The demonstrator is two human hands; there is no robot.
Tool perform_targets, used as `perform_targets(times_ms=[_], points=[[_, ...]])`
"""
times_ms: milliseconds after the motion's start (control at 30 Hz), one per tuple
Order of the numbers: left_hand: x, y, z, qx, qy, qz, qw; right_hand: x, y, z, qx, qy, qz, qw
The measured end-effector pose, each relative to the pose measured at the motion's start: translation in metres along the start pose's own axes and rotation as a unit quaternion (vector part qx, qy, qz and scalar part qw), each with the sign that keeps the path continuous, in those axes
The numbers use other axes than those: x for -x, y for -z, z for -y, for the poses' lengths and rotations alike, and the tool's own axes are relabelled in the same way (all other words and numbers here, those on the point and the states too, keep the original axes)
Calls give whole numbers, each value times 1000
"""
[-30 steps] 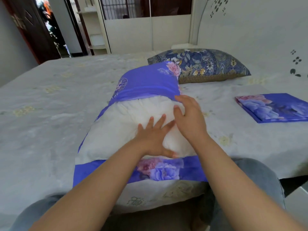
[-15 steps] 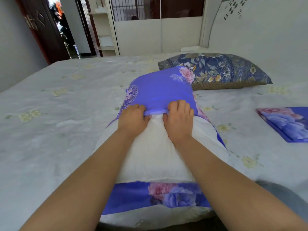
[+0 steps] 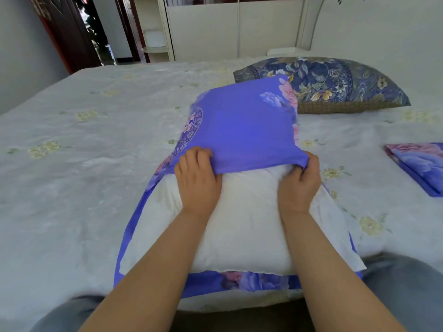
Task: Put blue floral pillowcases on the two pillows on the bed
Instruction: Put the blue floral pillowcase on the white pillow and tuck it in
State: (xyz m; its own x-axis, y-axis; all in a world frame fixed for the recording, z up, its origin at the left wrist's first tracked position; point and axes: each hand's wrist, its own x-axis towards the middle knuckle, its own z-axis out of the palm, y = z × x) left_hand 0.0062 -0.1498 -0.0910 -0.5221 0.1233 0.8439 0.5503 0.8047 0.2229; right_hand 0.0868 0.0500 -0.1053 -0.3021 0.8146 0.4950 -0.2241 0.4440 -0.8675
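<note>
So the white pillow (image 3: pixel 239 224) is lying lengthwise on the bed (image 3: pixel 72 188), near the front edge, with its far half already inside the blue floral pillowcase (image 3: pixel 244 130). The left hand (image 3: pixel 197 180) has its fingers curled round the open hem of the case on the left side, and the right hand (image 3: pixel 299 185) is pinching the same hem on the right. The bottom layer of the case sticks out under the pillow's near end. A second pillow (image 3: pixel 335 82) in a darker flower print sits behind, just touching. Another folded pillowcase (image 3: pixel 419 168) lies off to the right.
</note>
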Motion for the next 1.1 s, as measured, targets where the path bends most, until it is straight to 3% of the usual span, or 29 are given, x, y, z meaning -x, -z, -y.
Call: perform_targets(times_ms=[100,167,267,333,400,467,600,667,767,867,933,1000,1100], points=[[-4,-5,-2,0,52,23,998,29,14,1,56,55,45,996],[-10,-7,6,61,157,41,985,38,34,-2,110,92,77,987],[-26,-8,36,165,372,56,912,33,57,5,223,62,147,962],[-29,-6,48,242,420,28,874,28,62,8,278,51,163,945],[-27,0,41,317,398,-15,861,28,62,2,318,65,146,935],[-21,10,28,337,341,-36,877,25,58,-8,315,21,134,939],[7,27,26,276,222,-57,933,-4,44,-7,223,-185,176,941],[20,36,29,257,189,-81,944,-12,30,1,194,-152,168,954],[20,55,28,270,151,-153,938,-2,4,18,89,-54,78,992],[6,60,35,249,98,-183,946,-9,-15,20,48,-8,22,999],[0,47,48,201,78,-135,967,-19,-26,12,102,28,54,993],[-2,28,64,118,84,-36,989,-26,-36,3,235,83,102,963],[-5,10,80,61,117,84,988,-32,-48,21,308,142,139,930]])
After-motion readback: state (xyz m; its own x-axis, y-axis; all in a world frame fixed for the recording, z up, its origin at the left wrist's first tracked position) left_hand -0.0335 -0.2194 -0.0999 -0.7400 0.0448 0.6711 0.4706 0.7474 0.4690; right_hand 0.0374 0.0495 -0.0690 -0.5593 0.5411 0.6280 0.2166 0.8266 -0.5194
